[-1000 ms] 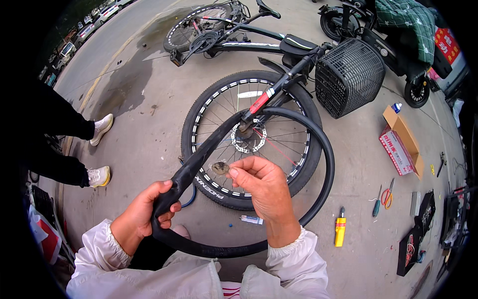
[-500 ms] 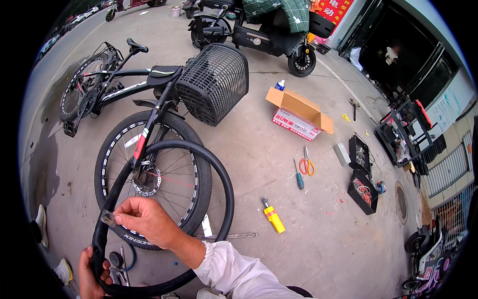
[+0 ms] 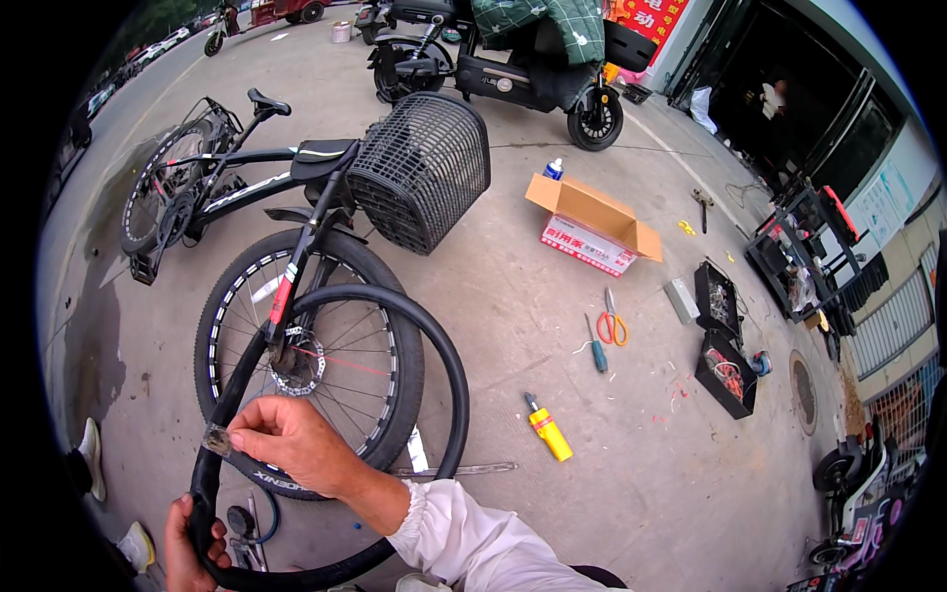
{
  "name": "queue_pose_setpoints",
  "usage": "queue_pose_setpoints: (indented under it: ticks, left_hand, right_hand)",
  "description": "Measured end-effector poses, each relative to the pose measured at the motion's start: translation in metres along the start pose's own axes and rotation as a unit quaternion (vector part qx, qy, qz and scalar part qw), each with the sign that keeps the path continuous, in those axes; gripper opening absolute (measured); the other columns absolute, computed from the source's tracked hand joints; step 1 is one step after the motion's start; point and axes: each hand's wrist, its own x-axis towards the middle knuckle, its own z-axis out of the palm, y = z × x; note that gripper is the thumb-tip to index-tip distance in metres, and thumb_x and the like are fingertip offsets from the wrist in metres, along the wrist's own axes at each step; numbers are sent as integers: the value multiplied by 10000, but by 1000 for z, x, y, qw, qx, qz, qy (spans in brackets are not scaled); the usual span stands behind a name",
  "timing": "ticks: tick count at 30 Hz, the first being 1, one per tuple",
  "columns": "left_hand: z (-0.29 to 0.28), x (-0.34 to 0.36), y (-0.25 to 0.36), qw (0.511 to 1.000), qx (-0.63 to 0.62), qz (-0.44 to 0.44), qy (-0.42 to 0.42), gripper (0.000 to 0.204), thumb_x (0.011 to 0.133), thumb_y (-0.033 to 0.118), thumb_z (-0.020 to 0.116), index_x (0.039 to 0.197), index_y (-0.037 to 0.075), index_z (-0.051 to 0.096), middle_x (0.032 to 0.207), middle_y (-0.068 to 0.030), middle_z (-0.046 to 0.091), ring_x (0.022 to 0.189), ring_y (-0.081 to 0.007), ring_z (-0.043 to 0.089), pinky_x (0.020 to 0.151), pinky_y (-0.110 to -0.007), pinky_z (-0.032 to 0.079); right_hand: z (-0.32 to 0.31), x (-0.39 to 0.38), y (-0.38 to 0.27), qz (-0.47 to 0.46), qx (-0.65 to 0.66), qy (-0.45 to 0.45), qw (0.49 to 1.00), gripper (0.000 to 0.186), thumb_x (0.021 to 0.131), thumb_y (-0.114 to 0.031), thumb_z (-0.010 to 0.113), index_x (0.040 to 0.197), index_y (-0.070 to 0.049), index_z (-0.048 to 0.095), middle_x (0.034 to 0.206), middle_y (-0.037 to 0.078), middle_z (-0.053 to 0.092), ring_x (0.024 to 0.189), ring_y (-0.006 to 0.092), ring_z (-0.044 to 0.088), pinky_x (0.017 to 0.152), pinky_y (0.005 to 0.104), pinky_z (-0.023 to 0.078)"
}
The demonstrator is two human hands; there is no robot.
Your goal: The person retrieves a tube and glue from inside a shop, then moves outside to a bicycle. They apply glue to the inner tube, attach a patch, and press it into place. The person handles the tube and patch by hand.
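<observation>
A black inner tube (image 3: 457,385) loops in front of me across the front wheel (image 3: 410,345) of a bicycle lying on its side. My left hand (image 3: 180,549) is wrapped around the tube at the lower left. Higher up the same stretch, my right hand (image 3: 291,444) pinches a small, greyish, see-through square piece (image 3: 217,440) between thumb and fingertips. The piece lies over the tube in the picture; whether it touches the rubber I cannot tell. A hose with a round black gauge (image 3: 240,521) is on the ground beside my left hand.
A wire basket (image 3: 424,168) sits on the bicycle's front. To the right lie a yellow handheld tool (image 3: 549,434), a screwdriver (image 3: 598,347), scissors (image 3: 614,326), an open carton (image 3: 589,242) and a black toolbox (image 3: 725,375). An electric scooter (image 3: 503,79) stands behind. Someone's shoes (image 3: 136,548) show at left.
The view has shifted slightly, so the surroundings sit a little differently. Both hands keep their holds on the tube and the small square piece.
</observation>
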Motion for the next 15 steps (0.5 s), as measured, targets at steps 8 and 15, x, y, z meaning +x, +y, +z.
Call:
queue_pose_setpoints:
  ticks: [8,15]
  left_hand:
    - [-1,0,0,1000,8,8,2,376,877,601,552,872,226,523,580,17,507,358,-90,383,327,-246,317]
    - [3,-3,0,1000,-2,6,6,367,879,590,552,903,224,535,582,17,513,359,-88,389,328,-244,329]
  right_hand:
    - [3,0,0,-5,4,4,1000,125,913,-85,654,969,27,648,869,1,647,787,48,579,698,204,470]
    - [3,0,-1,-5,3,4,1000,120,920,-76,645,975,30,645,881,8,653,807,54,590,719,209,481]
